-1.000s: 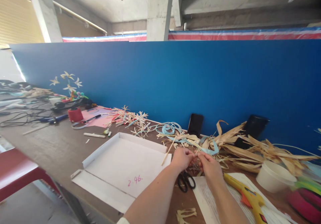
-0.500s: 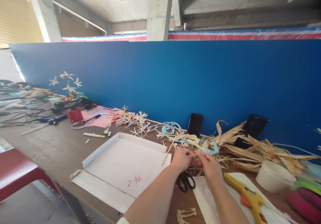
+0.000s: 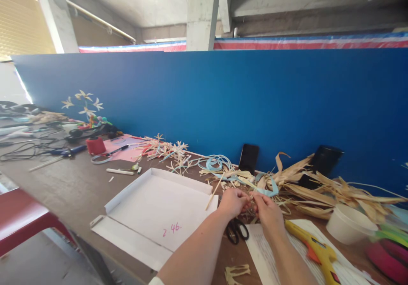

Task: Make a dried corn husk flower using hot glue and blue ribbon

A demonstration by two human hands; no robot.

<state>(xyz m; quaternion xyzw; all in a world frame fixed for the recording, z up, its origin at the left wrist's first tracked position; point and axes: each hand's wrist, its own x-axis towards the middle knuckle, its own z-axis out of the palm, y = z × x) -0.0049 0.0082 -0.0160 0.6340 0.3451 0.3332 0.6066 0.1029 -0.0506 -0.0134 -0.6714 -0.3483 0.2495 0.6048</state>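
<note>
My left hand (image 3: 234,202) and my right hand (image 3: 265,207) meet fingertip to fingertip over the table, both closed in a pinch. Whatever lies between the fingers is too small and hidden to name. Just below my left hand are the black handles of a pair of scissors (image 3: 237,231). A thin pale stick (image 3: 215,191) leans across the edge of an open white cardboard box (image 3: 149,204) beside my left wrist. Light blue ribbon (image 3: 267,187) and cut scraps of dried husk (image 3: 237,176) lie behind my fingers.
A yellow glue gun (image 3: 314,249) rests on printed paper (image 3: 259,249) at the right. Beyond it stand a white cup (image 3: 349,225) and dried corn husks (image 3: 341,191). Two dark phones, one a black phone (image 3: 248,158), lean by the blue partition (image 3: 197,102). Husk flowers (image 3: 177,151) lie at the back.
Almost nothing differs. Both hands stay together at the same spot, with only a slight shift of the fingers and of the camera's view.
</note>
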